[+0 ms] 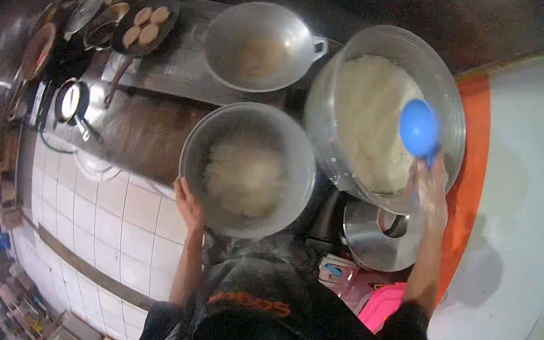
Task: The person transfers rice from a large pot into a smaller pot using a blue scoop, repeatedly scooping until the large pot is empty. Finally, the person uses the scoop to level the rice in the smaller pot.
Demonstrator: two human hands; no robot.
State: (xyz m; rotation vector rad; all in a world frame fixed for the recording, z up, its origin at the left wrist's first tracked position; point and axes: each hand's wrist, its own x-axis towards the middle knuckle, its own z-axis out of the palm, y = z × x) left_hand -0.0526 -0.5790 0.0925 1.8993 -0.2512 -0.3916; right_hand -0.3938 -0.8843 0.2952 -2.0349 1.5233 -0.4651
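Note:
My right hand point(430, 192) is closed round the handle of a blue plastic scoop point(420, 127), its rounded bowl over the large metal pot point(459, 99) on the right. Pale, rice-like food point(372, 125) fills much of that pot. On the near left side, my left hand point(189, 204) grips the rim of a wide metal basin point(197, 145). A smaller heap of the same pale food point(244, 169) lies in the basin, slightly hazy. The basin sits close in front of my body, left of the big pot.
Behind the basin stands a two-handled wok point(224, 38). Farther left are a pan with several round patties point(127, 45) and a small frying pan point(71, 102). Below the big pot is another metal vessel point(372, 250), near a bright pink item point(384, 304). A pale wall point(529, 171) bounds the right.

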